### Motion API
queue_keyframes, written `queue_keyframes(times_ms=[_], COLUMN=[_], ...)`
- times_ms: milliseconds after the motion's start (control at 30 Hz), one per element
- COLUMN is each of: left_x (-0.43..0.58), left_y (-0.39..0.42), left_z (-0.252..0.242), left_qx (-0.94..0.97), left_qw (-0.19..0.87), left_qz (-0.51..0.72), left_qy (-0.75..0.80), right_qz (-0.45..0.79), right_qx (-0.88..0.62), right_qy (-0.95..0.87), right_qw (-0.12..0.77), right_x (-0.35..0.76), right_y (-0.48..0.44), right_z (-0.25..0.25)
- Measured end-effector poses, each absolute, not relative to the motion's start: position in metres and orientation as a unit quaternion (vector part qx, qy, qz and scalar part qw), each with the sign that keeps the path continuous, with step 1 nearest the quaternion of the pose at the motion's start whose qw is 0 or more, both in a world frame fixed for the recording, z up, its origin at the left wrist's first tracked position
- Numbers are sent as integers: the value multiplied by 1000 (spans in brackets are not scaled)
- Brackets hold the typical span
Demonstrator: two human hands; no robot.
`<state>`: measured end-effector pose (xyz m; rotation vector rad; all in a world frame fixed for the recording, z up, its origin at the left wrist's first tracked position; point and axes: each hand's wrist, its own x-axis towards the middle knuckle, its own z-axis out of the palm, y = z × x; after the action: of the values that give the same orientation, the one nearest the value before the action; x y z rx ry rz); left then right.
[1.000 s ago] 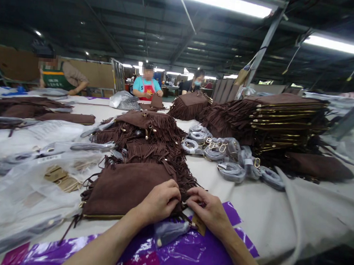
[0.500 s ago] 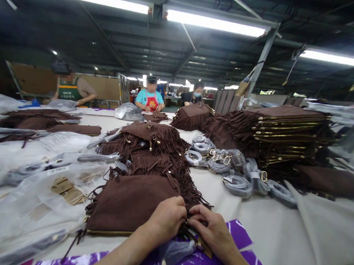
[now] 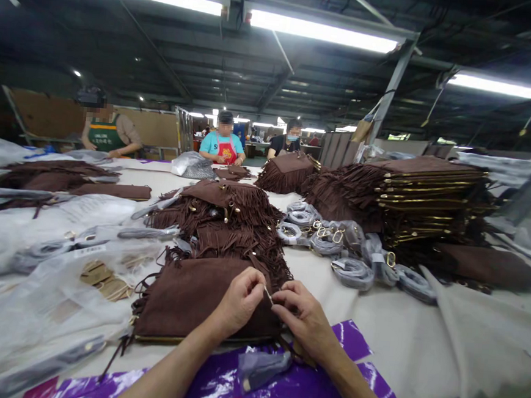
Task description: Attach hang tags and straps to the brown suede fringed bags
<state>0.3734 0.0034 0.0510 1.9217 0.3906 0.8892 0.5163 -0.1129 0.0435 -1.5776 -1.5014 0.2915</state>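
Observation:
A brown suede-like bag [image 3: 202, 298] with a gold zip along its near edge and fringe at its sides lies flat before me. Over its right part, my left hand [image 3: 243, 298] is closed in a pinch on one end of a thin pale cord [image 3: 268, 295]. The thumb and fingers of my right hand [image 3: 302, 315] close on the cord's other end. Part of a tan tag [image 3: 298, 347] shows beneath my right hand, mostly covered. Close to the bag's near edge, a plastic-wrapped dark piece [image 3: 263, 370] rests on shiny purple plastic [image 3: 214, 382].
Fringed brown bags [image 3: 228, 205] are piled just beyond. Coiled straps in plastic [image 3: 354, 273] lie to the right, below a tall stack of bags [image 3: 431, 193]. Clear plastic [image 3: 56, 293] holding tan tags [image 3: 103, 279] is at left. Several people, including one in a red apron [image 3: 227, 152], work across the table.
Both hands have risen and moved slightly left from the bag's right edge to above it. The pale cord now shows stretched between the fingers.

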Motion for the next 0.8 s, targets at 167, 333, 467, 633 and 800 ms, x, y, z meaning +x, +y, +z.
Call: queue_keyframes(times_ms=[167,333,467,633,800], left_x=[376,380,389,394,390], left_y=[-3,-12,-17,-18,-18], left_z=[52,47,37,33,39], left_qx=[720,776,782,788,778], left_qw=[589,524,478,454,492], left_qz=[320,288,309,326,314], left_qy=[179,203,252,259,235], right_qz=[155,184,183,172,159], right_qx=[-620,-604,-600,-601,-618], right_qy=[-591,-528,-524,-530,-531], right_qw=[492,568,576,573,557], right_x=[515,520,520,519,520], right_y=[-104,-105,-105,-103,-102], right_z=[49,45,38,40,39])
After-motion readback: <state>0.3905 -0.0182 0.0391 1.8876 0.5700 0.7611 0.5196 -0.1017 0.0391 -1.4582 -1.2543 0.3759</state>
